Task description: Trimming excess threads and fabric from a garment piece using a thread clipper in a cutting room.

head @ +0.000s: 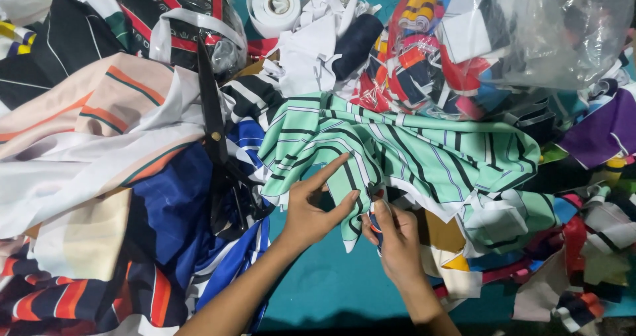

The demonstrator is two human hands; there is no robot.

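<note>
Nearest, the teal worktop (331, 289) shows bare between the two forearms. Left hand (311, 207) pinches the lower edge of the mint-green striped fabric (411, 150), index finger stretched flat along the cloth, thumb underneath: grip closed on the fabric. Right hand (395, 233) sits just beside it, fingers curled narrow around a hanging tip of the same fabric; something small and dark shows inside the curl, too hidden to name. The fabric lies spread mid-worktop, draped over other scraps.

Risks, as judgement: only a thin edge is pinched, so the slick-looking cloth could slide out of either grip if pulled hard. The piece overlaps the white-edged scrap pile (503, 217) at right, so a tug could drag loose pieces along or off the near edge.

Left of the hands, black scissors (215, 131) lie on the blue and peach fabric heap (119, 177), blades pointing away, handles near the left wrist. A sideways sweep of that arm could knock them, or a shifting heap could carry them down toward the hand.

Farther back: clear plastic bag of coloured cuttings (477, 38), bulging, could slump onto the spread fabric. White tape roll (273, 5) at the far edge, well apart, no concern.
</note>
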